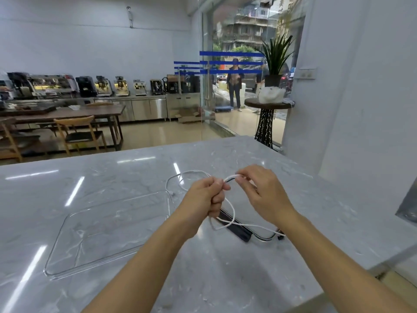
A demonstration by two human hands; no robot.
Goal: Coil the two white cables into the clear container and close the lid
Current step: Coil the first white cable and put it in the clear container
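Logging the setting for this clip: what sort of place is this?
Probably a coffee-machine showroom or shop. A row of espresso machines stands on a steel counter along the back wall, a glass front opens onto a street, and the person works at a marble-look counter.

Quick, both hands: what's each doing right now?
Left hand: closed, gripping the white cable.
Right hand: pinching the same cable.

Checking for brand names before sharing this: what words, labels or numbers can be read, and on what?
Yellow Chinese characters on the glass front: cut off and blurred, not reliably readable.
On the coffee machines: labels too small to read.
On the white cable and clear container: no text visible.
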